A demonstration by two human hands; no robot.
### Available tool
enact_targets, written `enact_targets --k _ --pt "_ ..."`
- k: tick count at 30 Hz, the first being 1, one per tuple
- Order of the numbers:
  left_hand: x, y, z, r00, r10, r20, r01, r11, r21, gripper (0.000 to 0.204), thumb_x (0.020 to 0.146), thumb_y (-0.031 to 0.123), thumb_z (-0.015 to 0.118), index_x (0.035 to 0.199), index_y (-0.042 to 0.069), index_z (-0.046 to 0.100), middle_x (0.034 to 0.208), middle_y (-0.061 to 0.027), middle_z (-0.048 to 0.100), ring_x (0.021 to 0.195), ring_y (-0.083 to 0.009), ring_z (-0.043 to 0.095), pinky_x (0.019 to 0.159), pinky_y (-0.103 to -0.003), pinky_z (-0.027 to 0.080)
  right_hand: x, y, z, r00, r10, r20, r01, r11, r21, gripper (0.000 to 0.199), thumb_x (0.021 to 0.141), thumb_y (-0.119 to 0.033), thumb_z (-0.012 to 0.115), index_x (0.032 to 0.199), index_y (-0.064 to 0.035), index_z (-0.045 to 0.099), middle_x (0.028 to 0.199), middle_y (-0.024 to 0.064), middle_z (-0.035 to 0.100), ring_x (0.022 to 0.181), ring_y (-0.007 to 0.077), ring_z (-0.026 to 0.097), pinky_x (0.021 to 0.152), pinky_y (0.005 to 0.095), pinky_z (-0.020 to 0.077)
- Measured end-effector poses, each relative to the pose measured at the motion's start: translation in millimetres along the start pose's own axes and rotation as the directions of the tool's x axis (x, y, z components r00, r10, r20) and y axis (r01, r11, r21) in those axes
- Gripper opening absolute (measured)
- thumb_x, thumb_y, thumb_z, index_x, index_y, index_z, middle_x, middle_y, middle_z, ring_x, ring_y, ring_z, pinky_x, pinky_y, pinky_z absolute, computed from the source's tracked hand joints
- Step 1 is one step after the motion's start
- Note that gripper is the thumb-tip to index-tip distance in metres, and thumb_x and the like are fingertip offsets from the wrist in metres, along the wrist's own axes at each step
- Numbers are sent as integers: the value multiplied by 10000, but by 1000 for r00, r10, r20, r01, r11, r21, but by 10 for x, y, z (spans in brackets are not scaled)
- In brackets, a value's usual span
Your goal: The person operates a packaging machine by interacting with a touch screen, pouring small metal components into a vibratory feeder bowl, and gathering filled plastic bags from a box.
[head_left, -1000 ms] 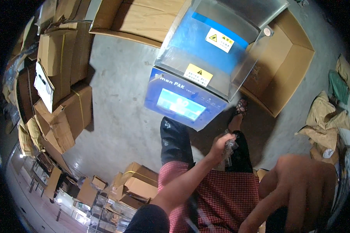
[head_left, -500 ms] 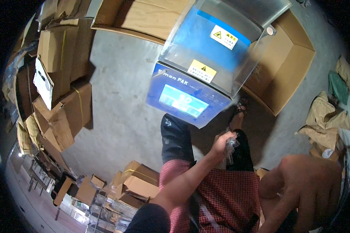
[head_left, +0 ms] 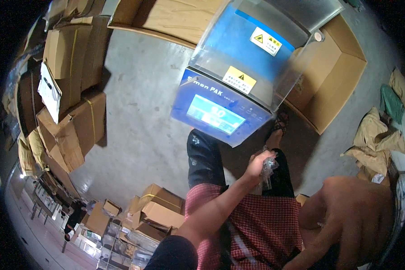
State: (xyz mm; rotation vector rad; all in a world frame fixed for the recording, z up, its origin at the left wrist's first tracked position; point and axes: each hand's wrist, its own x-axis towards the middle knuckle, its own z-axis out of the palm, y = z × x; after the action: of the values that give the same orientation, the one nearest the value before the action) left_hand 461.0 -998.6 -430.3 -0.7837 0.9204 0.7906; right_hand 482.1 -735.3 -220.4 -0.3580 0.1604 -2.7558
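Note:
My left hand (head_left: pixel 258 164) is closed around some crumpled clear plastic bags (head_left: pixel 269 167), above my dark trousers and red checked apron (head_left: pixel 267 220). Close to the camera on the right, my right hand (head_left: pixel 353 220) is large in the picture, its fingers curled inward. A tiny pale bit shows between its thumb and fingers, too small to name. In front of my knees stands a blue packing machine (head_left: pixel 220 108) with a lit screen (head_left: pixel 216 114) and a clear cover (head_left: pixel 292 67). Neither hand touches the machine.
An open cardboard box (head_left: pixel 330 76) stands right of the machine, and another carton (head_left: pixel 166 20) behind it. Stacked cartons (head_left: pixel 72 121) line the left, with more boxes (head_left: pixel 159 207) lower left. Brown paper sacks (head_left: pixel 373 135) lie at right. A person (head_left: pixel 74 220) appears far off at lower left.
The view has shifted slightly, so the machine sits a little farther right. A distant person now shows more plainly at lower left. Both hands keep nearly the same pose.

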Motion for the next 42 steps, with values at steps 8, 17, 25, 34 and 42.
enact_targets --k 8,17,25,34,42 --pt "94 -24 -79 1000 -17 13 16 997 76 118 865 170 608 807 80 659 757 30 617 679 -88 574 621 -242 447 -174 321 -96 870 -491 -45 475 859 -191 149 809 -67 578 666 -30 560 639 31 481 624 206 572 911 561 415" --pt "-2 37 -56 985 95 141 -118 980 163 199 906 175 544 776 68 652 751 26 612 681 -86 564 628 -241 447 -238 907 -461 249 -829 -500 636 530 -561 149 787 -165 617 699 -61 557 623 19 505 614 182 548 859 472 441" --pt "-368 269 -263 939 249 237 -326 866 380 373 833 264 665 1104 16 600 999 -44 621 821 -120 594 723 -264 489 51 1116 -670 279 -436 -856 -79 878 -473 224 773 -116 693 966 -46 605 839 -6 577 789 93 553 759 252 445" --pt "-884 783 -341 973 228 -49 -137 729 671 189 810 206 691 876 39 632 766 -8 626 655 -108 572 617 -262 464 217 853 -474 58 -658 -751 -99 745 -660 158 741 -38 703 876 -26 622 724 -22 583 627 47 531 560 198 416" --pt "-1917 1285 -272 872 482 -83 -376 770 515 99 826 108 583 850 20 621 735 -33 607 611 -123 573 569 -253 461 180 296 -475 -228 -671 -705 118 700 -704 187 777 -99 657 950 -32 626 761 -5 599 688 64 535 618 224 419"
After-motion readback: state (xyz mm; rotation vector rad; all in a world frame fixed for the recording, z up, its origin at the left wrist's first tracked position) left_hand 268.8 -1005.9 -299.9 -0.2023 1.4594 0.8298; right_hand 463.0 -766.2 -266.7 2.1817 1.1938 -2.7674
